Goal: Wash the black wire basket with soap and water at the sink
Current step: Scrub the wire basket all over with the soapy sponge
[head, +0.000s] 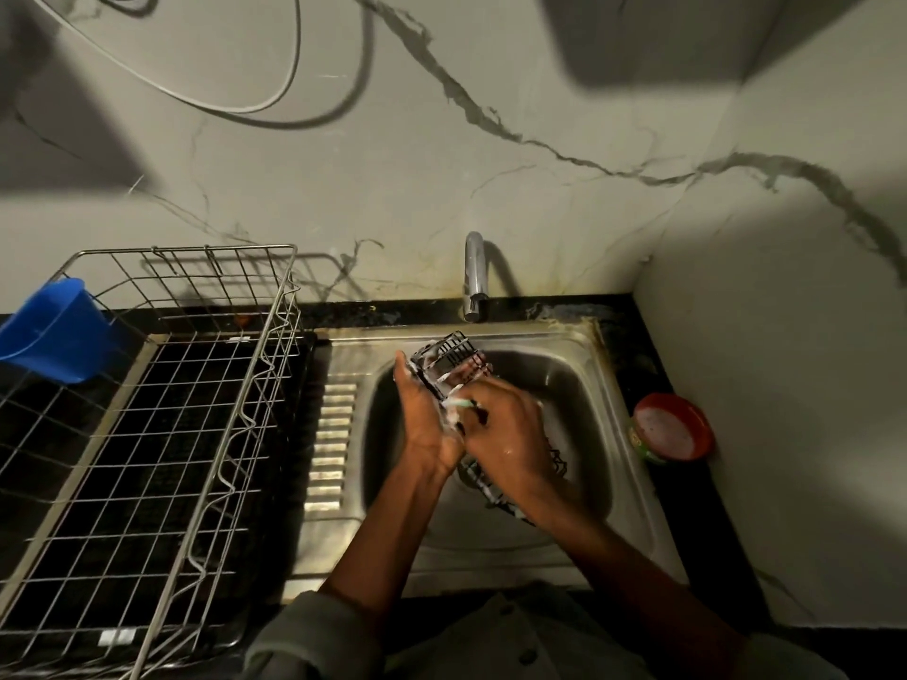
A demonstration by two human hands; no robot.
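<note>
A small black wire basket, streaked with white suds, is held up over the steel sink. My left hand grips it from the left side. My right hand presses a pale, soapy scrubber against the basket's near side. Another black wire piece with foam on it lies in the basin under my right wrist. No water runs from the chrome tap behind the sink.
A large steel wire dish rack fills the counter to the left, with a blue plastic mug on its far left edge. A red tub of white dish soap sits on the dark counter right of the sink. Marbled walls close in behind and right.
</note>
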